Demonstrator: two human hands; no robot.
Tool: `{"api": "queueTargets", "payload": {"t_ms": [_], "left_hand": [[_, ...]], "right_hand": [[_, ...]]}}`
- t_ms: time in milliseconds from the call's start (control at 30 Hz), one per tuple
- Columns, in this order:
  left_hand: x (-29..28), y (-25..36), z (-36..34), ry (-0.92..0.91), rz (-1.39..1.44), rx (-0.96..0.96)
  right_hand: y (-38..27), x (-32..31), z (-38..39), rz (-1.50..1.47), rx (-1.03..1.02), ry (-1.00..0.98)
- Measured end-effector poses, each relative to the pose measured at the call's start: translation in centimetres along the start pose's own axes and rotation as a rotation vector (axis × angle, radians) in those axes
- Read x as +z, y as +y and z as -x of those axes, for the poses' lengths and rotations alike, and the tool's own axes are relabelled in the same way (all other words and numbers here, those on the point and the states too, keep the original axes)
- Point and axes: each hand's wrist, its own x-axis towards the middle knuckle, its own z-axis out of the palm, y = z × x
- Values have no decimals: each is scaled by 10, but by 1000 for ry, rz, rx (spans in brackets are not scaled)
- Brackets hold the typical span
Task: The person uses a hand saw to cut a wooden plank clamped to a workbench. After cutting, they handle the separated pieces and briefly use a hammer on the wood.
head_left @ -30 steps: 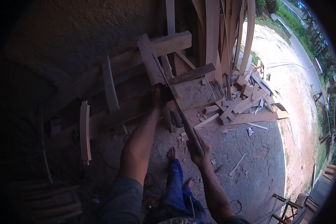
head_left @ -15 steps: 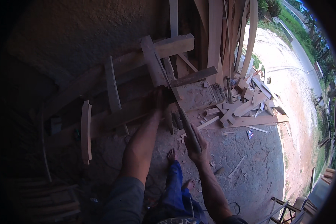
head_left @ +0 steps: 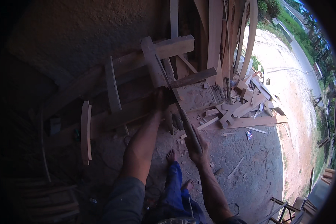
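My right hand (head_left: 196,146) is wrapped around the wooden handle of a handsaw (head_left: 187,125). Its narrow blade slants up and to the left, along the right side of a pale wooden board (head_left: 153,61). Beside the blade, my left hand (head_left: 160,96) grips the near end of that board; its fingers lie in deep shadow. The board's far end rests across a thick timber beam (head_left: 174,45). Under its near end is a rough wooden block (head_left: 198,93), with a short wood strip (head_left: 195,77) lying across it.
Offcuts (head_left: 246,100) are heaped at the right, below tall planks (head_left: 214,41) leaning upright. A curved wooden piece (head_left: 86,130) and a thin slat (head_left: 112,84) stand at the left. My bare feet (head_left: 171,156) are on the cracked concrete floor (head_left: 246,160), among scattered wood scraps.
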Motion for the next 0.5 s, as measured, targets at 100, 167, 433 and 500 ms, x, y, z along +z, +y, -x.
{"api": "queueTargets", "payload": {"t_ms": [100, 167, 433, 500], "left_hand": [[1, -18, 4, 30, -29, -23], [0, -4, 9, 66, -171, 19], [0, 2, 1, -23, -72, -3], [1, 1, 3, -25, -56, -7]], "right_hand": [[22, -11, 60, 89, -150, 46], [44, -49, 134, 182, -240, 52], [7, -6, 17, 67, -93, 29], [4, 2, 3, 39, -111, 37]]}}
